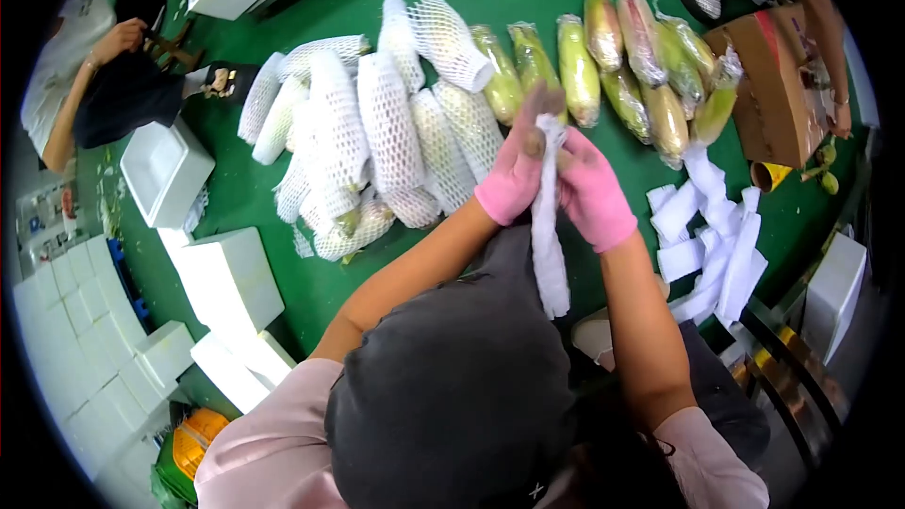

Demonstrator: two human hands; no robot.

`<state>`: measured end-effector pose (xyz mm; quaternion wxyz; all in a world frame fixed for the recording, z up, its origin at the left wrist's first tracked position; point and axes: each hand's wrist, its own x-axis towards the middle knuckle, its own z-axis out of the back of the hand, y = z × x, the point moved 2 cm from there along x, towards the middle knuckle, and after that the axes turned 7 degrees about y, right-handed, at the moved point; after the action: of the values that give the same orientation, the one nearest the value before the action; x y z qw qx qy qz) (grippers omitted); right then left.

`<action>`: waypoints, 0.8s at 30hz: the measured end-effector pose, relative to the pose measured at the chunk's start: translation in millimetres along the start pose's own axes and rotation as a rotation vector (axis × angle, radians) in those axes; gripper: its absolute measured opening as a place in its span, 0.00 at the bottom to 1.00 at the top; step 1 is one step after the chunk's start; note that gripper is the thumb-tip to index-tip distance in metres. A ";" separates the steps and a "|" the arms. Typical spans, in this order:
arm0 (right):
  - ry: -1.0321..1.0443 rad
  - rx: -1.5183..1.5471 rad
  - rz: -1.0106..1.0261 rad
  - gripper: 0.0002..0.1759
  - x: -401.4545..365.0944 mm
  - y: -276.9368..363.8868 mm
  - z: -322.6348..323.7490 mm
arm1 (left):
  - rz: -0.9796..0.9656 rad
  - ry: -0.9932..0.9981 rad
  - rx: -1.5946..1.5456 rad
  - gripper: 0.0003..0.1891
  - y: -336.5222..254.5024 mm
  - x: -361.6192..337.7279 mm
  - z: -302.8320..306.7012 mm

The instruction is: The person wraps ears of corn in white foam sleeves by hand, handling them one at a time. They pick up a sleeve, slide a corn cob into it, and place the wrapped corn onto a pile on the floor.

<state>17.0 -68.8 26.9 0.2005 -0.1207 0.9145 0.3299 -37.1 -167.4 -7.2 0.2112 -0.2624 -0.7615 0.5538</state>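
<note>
Left hand: pink-and-grey glove, fingers straight and blurred; I can't tell whether it grips.
Right hand: pink glove, fingers bent, pinching the sleeve's upper end.
Long flattened white foam sleeve: between both hands.
Ahead: film-wrapped green cobs.
Right: loose white foam strips, heaped.

At upper left I register a seated co-worker near an open white foam box. At lower left I log stacked white boxes and an orange-and-green bag. At right I identify a brown cardboard box.
</note>
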 end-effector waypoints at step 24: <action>-0.112 -1.824 -0.240 0.40 166.6 48.2 76.5 | 0.412 -0.072 -0.028 0.25 77.9 -16.2 68.2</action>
<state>-126.5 2.6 -74.4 0.1045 -0.3098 0.2708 0.9054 -53.4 -208.3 -102.3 0.0626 -0.3956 -0.7065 0.5835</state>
